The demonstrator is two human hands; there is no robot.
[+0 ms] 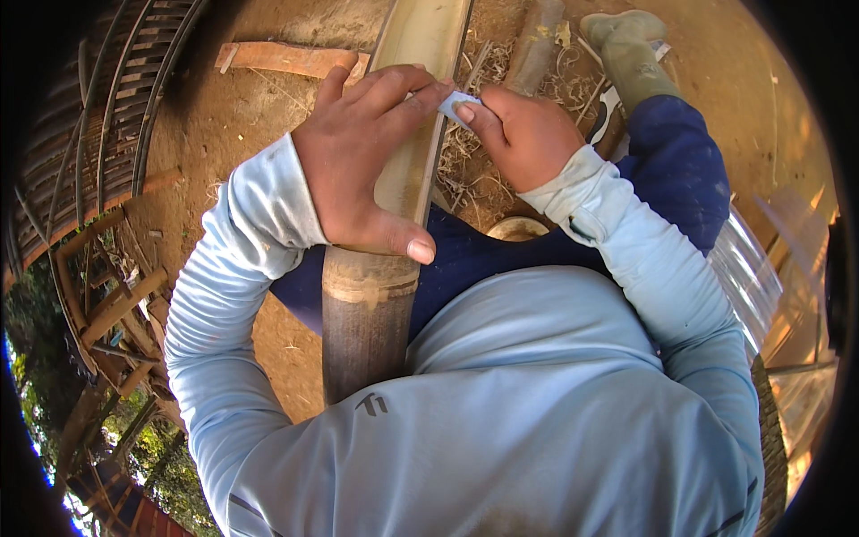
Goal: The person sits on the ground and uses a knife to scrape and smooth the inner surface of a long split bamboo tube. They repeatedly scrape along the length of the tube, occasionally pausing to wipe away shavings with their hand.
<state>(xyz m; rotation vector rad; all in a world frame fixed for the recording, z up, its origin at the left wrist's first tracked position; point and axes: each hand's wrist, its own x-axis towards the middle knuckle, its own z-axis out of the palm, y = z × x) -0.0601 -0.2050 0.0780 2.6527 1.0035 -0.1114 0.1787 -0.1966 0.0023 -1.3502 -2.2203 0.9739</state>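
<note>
A thick bamboo pole (367,322) slants across my lap, its far part cut open into a pale trough. Over the trough lies my left hand (353,161), fingers spread and thumb apart, with the fingertips reaching the right-hand rim. My right hand (530,134) is closed just right of that rim. Between its thumb and fingers it pinches a small, light blue folded piece (456,106), pressed against the edge beside my left fingertips. Whether this piece is paper or cloth, I cannot tell.
Curly shavings (479,170) litter the dirt right of the pole, by another round pole (537,40). A reddish wood strip (295,60) lies beyond my left hand. Slatted racks (107,98) stand left, a clear sheet (747,268) right. My boot (622,54) is far right.
</note>
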